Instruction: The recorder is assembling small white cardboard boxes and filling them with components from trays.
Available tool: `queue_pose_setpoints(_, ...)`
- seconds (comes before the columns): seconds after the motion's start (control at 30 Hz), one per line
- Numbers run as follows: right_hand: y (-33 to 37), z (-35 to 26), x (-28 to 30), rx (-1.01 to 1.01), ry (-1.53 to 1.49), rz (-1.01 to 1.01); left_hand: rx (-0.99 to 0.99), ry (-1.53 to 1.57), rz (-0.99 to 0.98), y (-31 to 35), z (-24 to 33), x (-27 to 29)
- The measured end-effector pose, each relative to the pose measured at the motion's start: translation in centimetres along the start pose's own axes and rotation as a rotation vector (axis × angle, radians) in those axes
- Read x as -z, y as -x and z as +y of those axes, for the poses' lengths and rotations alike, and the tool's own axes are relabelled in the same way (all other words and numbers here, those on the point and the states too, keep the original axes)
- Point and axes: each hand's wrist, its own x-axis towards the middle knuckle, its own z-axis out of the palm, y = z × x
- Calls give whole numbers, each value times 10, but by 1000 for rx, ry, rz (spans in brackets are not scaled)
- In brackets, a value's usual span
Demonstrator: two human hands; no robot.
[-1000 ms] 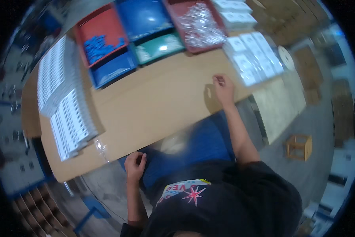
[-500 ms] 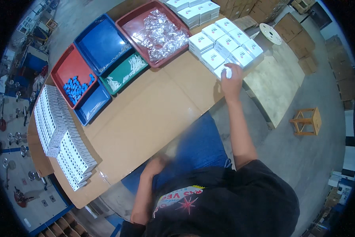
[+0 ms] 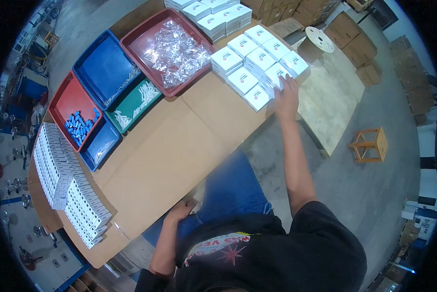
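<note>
My right hand (image 3: 286, 99) reaches to the front right corner of a block of stacked white boxes (image 3: 260, 59). Its fingers are stretched out and apart, with the tips touching the boxes at that corner. Low at the near edge of the cardboard-covered table (image 3: 160, 151), my left hand (image 3: 181, 210) hovers over my lap, fingers curled. Whatever may be in it is too small or hidden to make out.
A red tray (image 3: 135, 36) of clear plastic bags stands left of the boxes. Beside it are blue (image 3: 99, 63), green (image 3: 118, 121) and red (image 3: 70, 97) trays with small parts. White slotted pieces (image 3: 84, 214) are stacked at the left. A wooden stool (image 3: 369, 145) stands right.
My right hand has shifted from the front box to the right side of the stack. My left hand has moved slightly left and down. The whole view has shifted a little.
</note>
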Motion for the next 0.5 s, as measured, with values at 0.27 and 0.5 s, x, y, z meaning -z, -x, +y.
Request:
queue_pose_setpoints(0.27, 8, -4, 12, 109, 2, 78, 51, 80, -26, 11, 18, 11)
queue_pose_setpoints(0.5, 24, -35, 42, 143, -89, 130, -7, 166, 42, 40, 36, 20)
